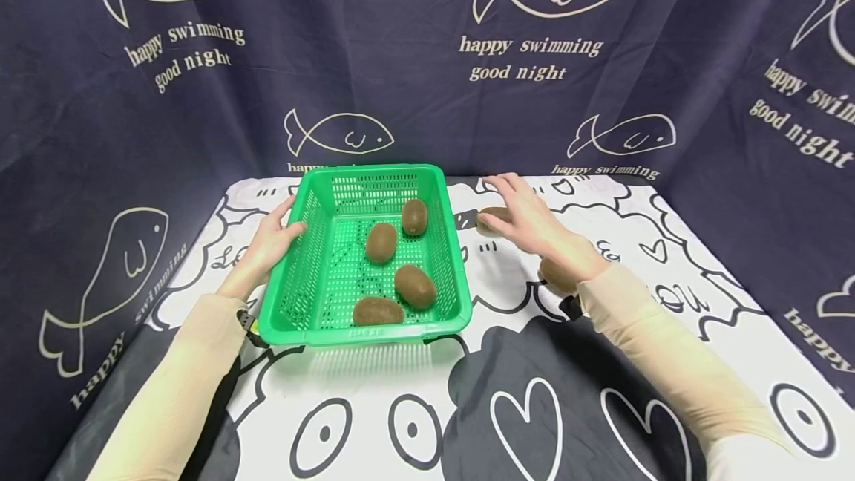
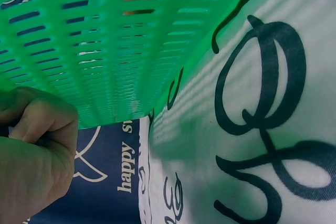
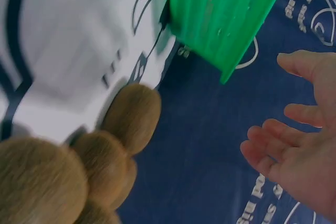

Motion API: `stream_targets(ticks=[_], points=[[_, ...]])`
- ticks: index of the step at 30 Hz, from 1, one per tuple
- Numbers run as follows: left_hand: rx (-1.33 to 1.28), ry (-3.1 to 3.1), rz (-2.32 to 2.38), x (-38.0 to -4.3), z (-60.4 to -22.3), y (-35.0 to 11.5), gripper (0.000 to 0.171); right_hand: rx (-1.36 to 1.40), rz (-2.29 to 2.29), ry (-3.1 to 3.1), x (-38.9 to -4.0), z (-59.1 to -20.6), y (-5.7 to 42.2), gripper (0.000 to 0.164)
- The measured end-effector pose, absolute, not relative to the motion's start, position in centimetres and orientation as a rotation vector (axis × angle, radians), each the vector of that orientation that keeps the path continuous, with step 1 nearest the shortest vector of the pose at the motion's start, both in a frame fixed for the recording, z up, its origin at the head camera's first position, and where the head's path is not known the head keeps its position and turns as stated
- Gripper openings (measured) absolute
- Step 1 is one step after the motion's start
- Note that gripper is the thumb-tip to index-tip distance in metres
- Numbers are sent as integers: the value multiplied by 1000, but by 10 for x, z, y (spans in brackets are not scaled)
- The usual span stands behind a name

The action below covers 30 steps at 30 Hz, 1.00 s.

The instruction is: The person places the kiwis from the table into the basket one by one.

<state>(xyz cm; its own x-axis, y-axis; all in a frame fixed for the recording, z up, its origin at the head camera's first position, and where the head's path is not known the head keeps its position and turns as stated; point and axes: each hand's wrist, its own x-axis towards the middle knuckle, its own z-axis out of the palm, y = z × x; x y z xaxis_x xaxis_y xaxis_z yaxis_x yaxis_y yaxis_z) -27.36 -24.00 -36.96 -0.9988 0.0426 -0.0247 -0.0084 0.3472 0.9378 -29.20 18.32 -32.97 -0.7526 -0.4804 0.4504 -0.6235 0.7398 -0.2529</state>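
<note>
Gripping green basket (image 1: 364,335), left hand (image 1: 269,240) curled; right hand (image 1: 531,223), fingers spread, near kiwis (image 3: 134,119); "happy swimming" curtain (image 1: 427,87).

The worktop (image 1: 374,436) is seen from above, toward its far edge, in the head view; the green basket (image 1: 364,335), shared by all three views, is faced closely from the left wrist, less closely from the right.

Kiwis (image 1: 381,243) in basket (image 1: 364,335), loose kiwis (image 1: 556,277) on right
</note>
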Motion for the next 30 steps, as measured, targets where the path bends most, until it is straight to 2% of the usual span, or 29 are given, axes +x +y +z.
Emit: stream_targets(ticks=[5,15,20,23,30], points=[[33,2545,1772,-274,-369,-240,70,817,549,-2584,-289,-335,207,60],[28,2544,1774,-274,-370,-241,70,750,427,-2673,-269,-350,251,51],[26,2555,1768,-275,-370,-241,70,747,391,-2777,-255,-351,264,35],[28,2558,1758,-275,-370,-241,70,715,368,-2865,-247,-351,270,31],[37,2552,1769,-274,-371,-241,70,616,307,-3031,-239,-352,275,42]])
